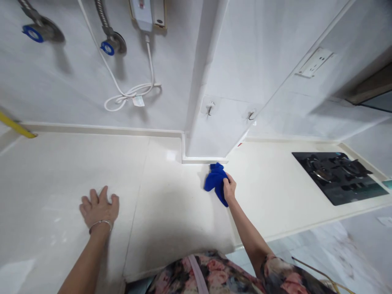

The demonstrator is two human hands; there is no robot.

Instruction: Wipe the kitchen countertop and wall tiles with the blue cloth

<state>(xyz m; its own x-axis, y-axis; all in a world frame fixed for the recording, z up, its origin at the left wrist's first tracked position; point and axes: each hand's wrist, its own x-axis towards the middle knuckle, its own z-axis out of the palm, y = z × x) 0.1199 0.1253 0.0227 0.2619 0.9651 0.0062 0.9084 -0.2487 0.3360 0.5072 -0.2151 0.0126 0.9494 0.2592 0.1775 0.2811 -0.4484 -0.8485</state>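
My right hand (229,188) grips a bunched blue cloth (216,179) on the pale countertop (171,204). The cloth lies close to the foot of the white wall pillar (211,139), near its low ledge. Part of the cloth hangs loosely out to the left of my fingers, and its underside is hidden. Over on the left, my left hand (99,208) rests on the countertop with its fingers spread and nothing in it. A silver bracelet (101,223) circles that wrist.
A black gas hob (330,192) is set into the counter at right. Two hooks, one a metal hook (210,109), hang on the pillar. Blue-handled valves (108,47) and a looped white cable (122,96) are on the back wall. A yellow pipe (16,125) reaches the counter at far left.
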